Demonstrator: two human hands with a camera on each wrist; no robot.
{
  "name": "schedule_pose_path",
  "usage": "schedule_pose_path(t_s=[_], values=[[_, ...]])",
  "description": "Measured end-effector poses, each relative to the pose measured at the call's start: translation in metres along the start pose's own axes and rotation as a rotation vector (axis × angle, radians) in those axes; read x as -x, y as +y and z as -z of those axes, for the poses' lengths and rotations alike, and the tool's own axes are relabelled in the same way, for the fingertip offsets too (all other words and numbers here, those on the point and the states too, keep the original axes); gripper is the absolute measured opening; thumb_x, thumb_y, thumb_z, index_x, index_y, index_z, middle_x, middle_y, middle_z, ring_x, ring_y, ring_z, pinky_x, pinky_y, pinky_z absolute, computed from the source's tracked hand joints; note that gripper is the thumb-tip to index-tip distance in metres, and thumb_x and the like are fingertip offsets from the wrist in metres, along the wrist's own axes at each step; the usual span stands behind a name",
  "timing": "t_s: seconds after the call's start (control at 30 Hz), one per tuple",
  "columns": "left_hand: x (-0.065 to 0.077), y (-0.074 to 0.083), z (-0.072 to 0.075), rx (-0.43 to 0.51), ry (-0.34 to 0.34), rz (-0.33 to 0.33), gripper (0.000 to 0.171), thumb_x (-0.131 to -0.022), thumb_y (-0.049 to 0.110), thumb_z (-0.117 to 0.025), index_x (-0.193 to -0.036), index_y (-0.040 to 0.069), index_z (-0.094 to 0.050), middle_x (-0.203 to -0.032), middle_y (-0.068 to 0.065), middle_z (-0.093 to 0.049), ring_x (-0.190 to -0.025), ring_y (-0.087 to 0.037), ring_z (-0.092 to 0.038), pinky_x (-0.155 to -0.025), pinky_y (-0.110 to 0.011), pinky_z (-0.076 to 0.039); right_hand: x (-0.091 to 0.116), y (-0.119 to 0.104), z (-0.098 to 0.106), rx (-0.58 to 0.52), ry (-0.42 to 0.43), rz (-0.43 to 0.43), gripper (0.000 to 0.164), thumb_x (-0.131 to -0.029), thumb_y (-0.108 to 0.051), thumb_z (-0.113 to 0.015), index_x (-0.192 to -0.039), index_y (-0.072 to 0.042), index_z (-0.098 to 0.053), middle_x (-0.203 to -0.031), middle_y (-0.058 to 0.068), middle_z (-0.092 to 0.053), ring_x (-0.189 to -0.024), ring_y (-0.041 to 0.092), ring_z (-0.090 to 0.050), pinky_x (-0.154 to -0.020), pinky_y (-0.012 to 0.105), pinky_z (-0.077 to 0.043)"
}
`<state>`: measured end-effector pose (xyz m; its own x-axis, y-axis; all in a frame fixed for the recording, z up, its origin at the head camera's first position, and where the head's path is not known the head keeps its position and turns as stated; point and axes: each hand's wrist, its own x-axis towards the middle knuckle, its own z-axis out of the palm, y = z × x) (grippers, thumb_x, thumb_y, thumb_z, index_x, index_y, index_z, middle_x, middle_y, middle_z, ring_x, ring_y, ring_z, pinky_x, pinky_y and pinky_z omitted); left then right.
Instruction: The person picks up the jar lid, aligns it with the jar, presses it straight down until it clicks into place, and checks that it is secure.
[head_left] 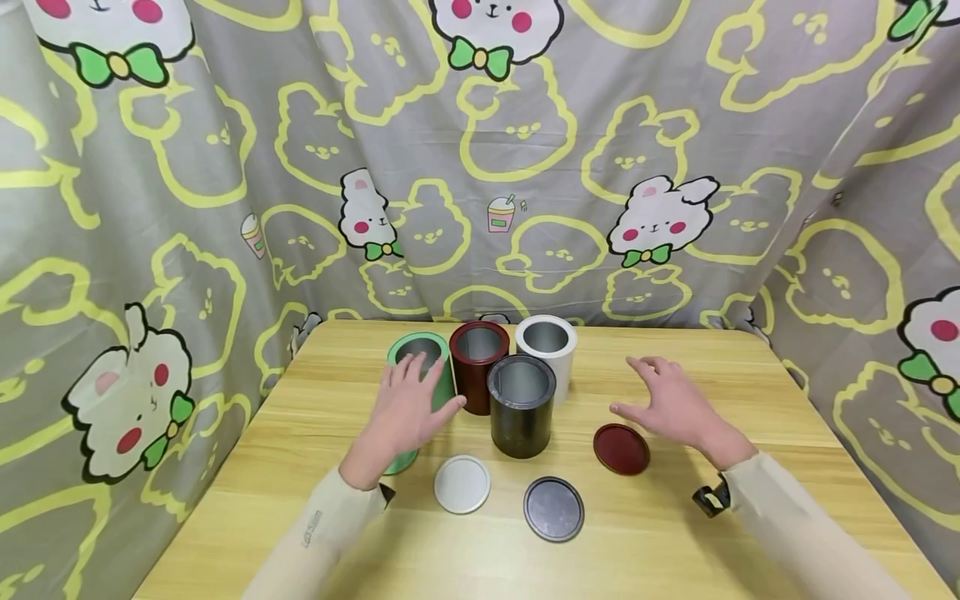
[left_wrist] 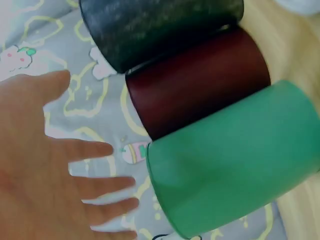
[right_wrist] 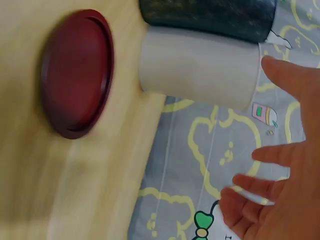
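Note:
My left hand [head_left: 408, 408] hovers with spread fingers in front of the green canister [head_left: 444, 392], hiding part of it; the left wrist view shows a gap between the fingertips and the green canister [left_wrist: 235, 160]. My right hand [head_left: 678, 404] is in the air over the table's right side, fingers apart, holding nothing. Nearest below it lies a dark red lid [head_left: 622, 449], also plain in the right wrist view. Open-topped dark red [head_left: 472, 379], white [head_left: 562, 367] and black [head_left: 521, 429] canisters stand close together, the black one in front.
On the wooden table [head_left: 712, 517] lie a white lid [head_left: 462, 484] and a black lid [head_left: 553, 508] in front of the canisters. A green lid [head_left: 402, 462] shows partly under my left wrist. A patterned curtain [head_left: 540, 275] hangs behind the table's far edge.

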<state>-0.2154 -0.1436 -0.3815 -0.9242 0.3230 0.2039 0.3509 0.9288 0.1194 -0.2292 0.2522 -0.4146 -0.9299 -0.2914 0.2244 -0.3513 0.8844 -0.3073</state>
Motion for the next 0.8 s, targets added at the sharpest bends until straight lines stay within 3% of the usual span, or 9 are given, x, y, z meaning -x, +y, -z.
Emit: schedule_pose_path(t_s=[0.17,0.33,0.43,0.57,0.8], values=[[0.011,0.002,-0.01,0.063,0.066,-0.162,0.068,-0.089,0.051,-0.057,-0.138,0.004,-0.047,-0.136,-0.018,-0.045,-0.125,-0.036,-0.038,-0.106,-0.051,-0.024,0.01,-0.005,-0.01,-0.072,-0.007,0.095,0.082,-0.078,-0.054,-0.071,-0.134,0.002,-0.048,-0.122,0.021,-0.05,-0.11,0.039,-0.047,-0.089,0.054,-0.041],[0.018,0.008,-0.022,0.112,0.058,-0.233,0.067,-0.086,0.05,-0.062,-0.134,0.004,-0.051,-0.13,-0.013,-0.052,-0.122,-0.031,-0.043,-0.107,-0.049,-0.025,0.02,-0.012,-0.018,-0.13,-0.035,0.172,0.067,-0.079,-0.042,-0.075,-0.126,0.0,-0.054,-0.114,0.011,-0.056,-0.091,0.023,-0.055,-0.076,0.04,-0.048],[0.022,0.014,-0.028,0.139,0.015,-0.253,0.066,-0.085,0.049,-0.063,-0.132,0.004,-0.052,-0.129,-0.011,-0.054,-0.121,-0.03,-0.045,-0.107,-0.049,-0.025,0.025,-0.016,-0.024,-0.137,-0.065,0.213,0.059,-0.08,-0.035,-0.076,-0.124,-0.001,-0.056,-0.108,0.006,-0.056,-0.086,0.019,-0.055,-0.072,0.036,-0.048],[0.027,0.021,-0.036,0.165,-0.069,-0.298,0.065,-0.085,0.049,-0.063,-0.131,0.004,-0.053,-0.128,-0.01,-0.055,-0.121,-0.03,-0.047,-0.107,-0.049,-0.026,0.031,-0.02,-0.035,-0.149,-0.099,0.274,0.057,-0.079,-0.031,-0.077,-0.124,-0.003,-0.056,-0.106,0.002,-0.056,-0.09,0.019,-0.057,-0.076,0.036,-0.049],[0.029,0.032,-0.051,0.148,-0.179,-0.356,0.063,-0.083,0.054,-0.062,-0.127,0.009,-0.057,-0.125,-0.004,-0.057,-0.12,-0.023,-0.048,-0.106,-0.042,-0.03,0.044,-0.027,-0.042,-0.153,-0.171,0.318,0.061,-0.078,-0.034,-0.077,-0.125,-0.003,-0.055,-0.112,0.002,-0.055,-0.098,0.015,-0.055,-0.084,0.039,-0.047]])
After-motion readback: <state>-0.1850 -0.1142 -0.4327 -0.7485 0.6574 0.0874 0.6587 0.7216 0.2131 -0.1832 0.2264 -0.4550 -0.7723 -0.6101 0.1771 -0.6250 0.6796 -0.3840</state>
